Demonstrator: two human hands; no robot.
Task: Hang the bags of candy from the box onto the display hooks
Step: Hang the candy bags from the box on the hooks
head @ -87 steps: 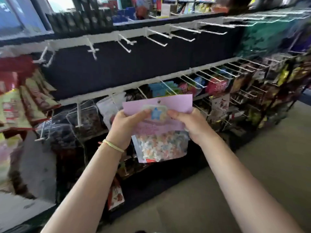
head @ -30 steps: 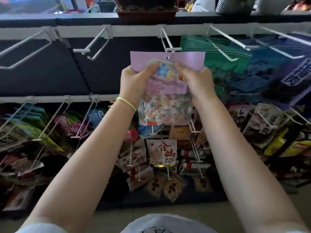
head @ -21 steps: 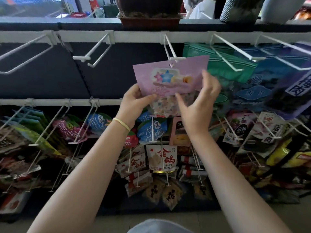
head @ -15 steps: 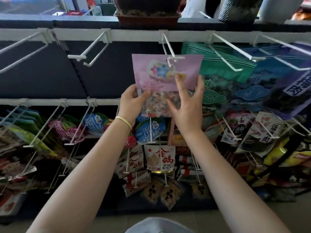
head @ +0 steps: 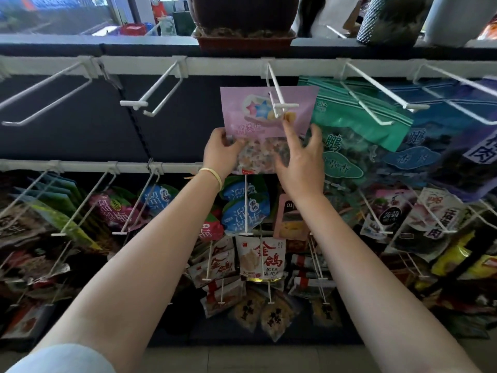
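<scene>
Left hand point(head: 221, 152): thumb and fingers pinch the left edge of the pink-topped clear plastic bag of pastel candy point(head: 265, 122). Right hand point(head: 301, 160): fingers spread and straight, just in front of the bag's right side; contact uncertain. Bag's header sits threaded on the white wire display hook point(head: 279, 99), whose crossbar end stands in front of it. To finish well: slide the bag back along the wire, let it hang square, then loosen the pinch. Green zip-top pouch point(head: 357, 111) hangs just beside it, on the right.
</scene>
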